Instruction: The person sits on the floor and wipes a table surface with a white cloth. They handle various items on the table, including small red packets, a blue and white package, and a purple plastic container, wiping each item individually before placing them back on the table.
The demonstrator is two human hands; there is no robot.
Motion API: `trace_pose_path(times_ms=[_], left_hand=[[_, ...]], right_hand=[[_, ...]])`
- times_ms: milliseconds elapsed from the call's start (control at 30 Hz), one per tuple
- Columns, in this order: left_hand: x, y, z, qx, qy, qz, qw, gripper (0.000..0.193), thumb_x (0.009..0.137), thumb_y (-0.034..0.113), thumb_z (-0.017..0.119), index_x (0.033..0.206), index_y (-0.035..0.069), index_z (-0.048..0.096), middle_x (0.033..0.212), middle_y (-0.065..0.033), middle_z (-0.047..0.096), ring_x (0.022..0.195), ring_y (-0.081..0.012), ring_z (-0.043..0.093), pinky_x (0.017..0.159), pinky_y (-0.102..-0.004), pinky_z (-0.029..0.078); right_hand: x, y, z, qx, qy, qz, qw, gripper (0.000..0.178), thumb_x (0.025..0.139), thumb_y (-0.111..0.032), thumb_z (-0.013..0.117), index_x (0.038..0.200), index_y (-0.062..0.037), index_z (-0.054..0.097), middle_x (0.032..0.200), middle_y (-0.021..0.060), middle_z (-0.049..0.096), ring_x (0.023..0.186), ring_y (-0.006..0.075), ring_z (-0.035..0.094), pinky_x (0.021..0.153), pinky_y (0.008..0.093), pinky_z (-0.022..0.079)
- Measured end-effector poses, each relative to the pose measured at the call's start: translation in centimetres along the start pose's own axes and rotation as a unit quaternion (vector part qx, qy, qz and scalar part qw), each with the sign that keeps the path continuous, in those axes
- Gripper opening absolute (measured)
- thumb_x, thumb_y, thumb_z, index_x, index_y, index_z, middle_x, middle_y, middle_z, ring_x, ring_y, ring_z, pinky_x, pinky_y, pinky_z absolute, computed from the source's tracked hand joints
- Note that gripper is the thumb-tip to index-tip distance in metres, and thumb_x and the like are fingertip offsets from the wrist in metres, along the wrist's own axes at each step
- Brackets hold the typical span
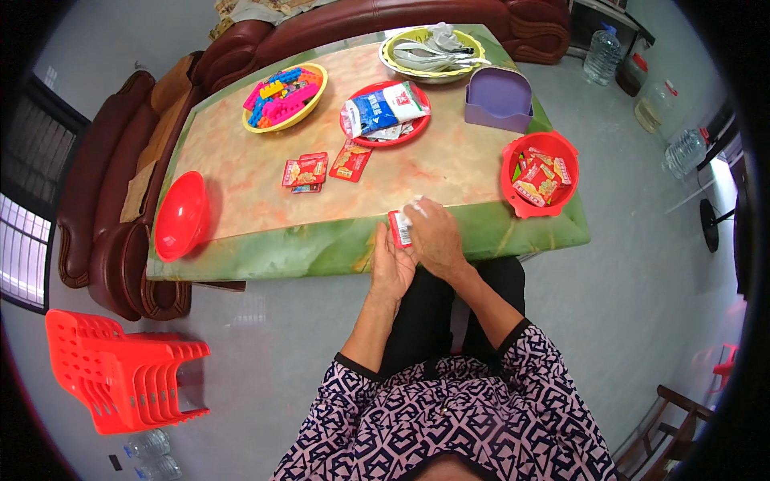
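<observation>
At the near table edge, my left hand holds a small red packet with a white barcode patch facing up. Just right of it my right hand is closed on a crumpled white tissue, which lies against the packet's upper part; my fingers partly hide both. Farther in, a loose red packet and a small pile of red packets lie on the table. To the right, a red bowl contains several similar red packets.
On the table stand a red bowl, a yellow bowl of toy bricks, a red plate with a blue-white bag, a basin of spoons and a purple box. Stacked red chairs stand at left.
</observation>
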State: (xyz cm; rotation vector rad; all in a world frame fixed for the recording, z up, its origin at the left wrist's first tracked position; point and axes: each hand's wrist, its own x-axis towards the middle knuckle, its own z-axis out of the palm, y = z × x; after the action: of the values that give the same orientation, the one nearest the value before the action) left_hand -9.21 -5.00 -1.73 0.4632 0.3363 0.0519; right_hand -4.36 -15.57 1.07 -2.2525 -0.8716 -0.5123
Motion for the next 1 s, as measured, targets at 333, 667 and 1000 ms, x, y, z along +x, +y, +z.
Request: trace_pose_path(times_ms=[333, 667, 1000], left_hand=[[-0.2, -0.4, 0.4, 0.020, 0.035, 0.014, 0.999, 0.045, 0.102, 0.037, 0.035, 0.131, 0.004, 0.046, 0.130, -0.0123, 0.055, 0.119, -0.0256, 0.054, 0.101, -0.0382, 0.045], [-0.5, -0.5, 1.9, 0.053, 0.084, 0.009, 0.995, 0.034, 0.101, 0.024, 0.041, 0.127, 0.003, 0.048, 0.126, -0.0153, 0.056, 0.115, -0.0292, 0.056, 0.100, -0.0476, 0.045], [-0.1, 0.1, -0.5, -0.007, -0.005, -0.047, 0.999, 0.055, 0.102, 0.047, 0.025, 0.127, 0.004, 0.047, 0.126, -0.0155, 0.056, 0.115, -0.0283, 0.057, 0.100, -0.0418, 0.046]], right_hand=[[1.8, -0.2, 1.8, -0.014, -0.002, -0.048, 0.999, 0.025, 0.079, -0.021, 0.059, 0.100, -0.0086, 0.064, 0.105, 0.0086, 0.062, 0.106, 0.0236, 0.056, 0.089, 0.0393, 0.041], [1.1, 3.8, 1.3, -0.094, 0.048, 0.024, 0.994, 0.030, 0.084, -0.015, 0.056, 0.112, -0.0056, 0.060, 0.119, 0.0144, 0.057, 0.118, 0.0330, 0.050, 0.094, 0.0450, 0.041], [-3.4, -1.2, 0.7, 0.030, -0.004, -0.081, 0.996, 0.034, 0.082, -0.019, 0.059, 0.113, -0.0049, 0.062, 0.120, 0.0131, 0.058, 0.118, 0.0312, 0.050, 0.098, 0.0436, 0.039]])
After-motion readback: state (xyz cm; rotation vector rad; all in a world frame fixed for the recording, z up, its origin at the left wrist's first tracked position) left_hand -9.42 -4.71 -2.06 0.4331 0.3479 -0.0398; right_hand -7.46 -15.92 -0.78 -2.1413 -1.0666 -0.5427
